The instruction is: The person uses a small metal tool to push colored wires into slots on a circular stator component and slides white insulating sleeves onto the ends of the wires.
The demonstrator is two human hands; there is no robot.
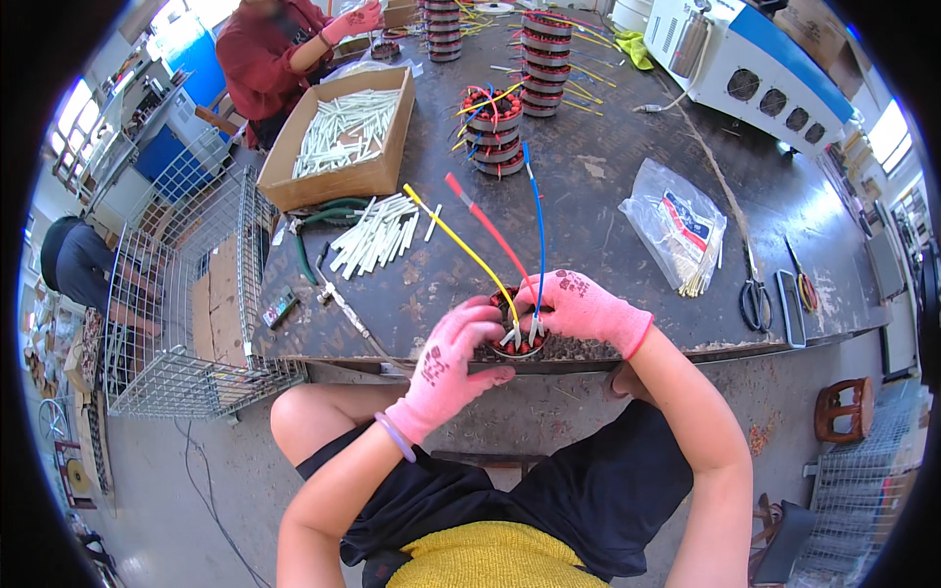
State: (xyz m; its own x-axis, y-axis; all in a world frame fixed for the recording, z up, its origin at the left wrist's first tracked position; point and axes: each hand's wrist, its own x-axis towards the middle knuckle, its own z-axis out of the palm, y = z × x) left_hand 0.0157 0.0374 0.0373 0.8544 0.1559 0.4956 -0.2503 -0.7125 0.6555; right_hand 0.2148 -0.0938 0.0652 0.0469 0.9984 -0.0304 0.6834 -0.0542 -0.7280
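A small wire-wound motor stator (522,346) lies at the table's near edge, with yellow, red and blue leads rising from it and pale sleeves at their roots. My left hand (443,365), in a pink glove, is at its left side; the fingers curve toward its rim and the thumb stands apart below. From the right, my right hand (588,310), gloved the same way, has its fingers closed on the stator near where the red lead (490,233) and blue lead (539,225) come out. The fingertips partly cover the stator.
White sleeve tubes (377,233) lie by a cardboard box (400,147) full of them. Stacked stators (493,137) stand farther back. To the right are a plastic bag (676,230), scissors (755,302) and a phone (790,306). A co-worker (270,59) sits at the far left.
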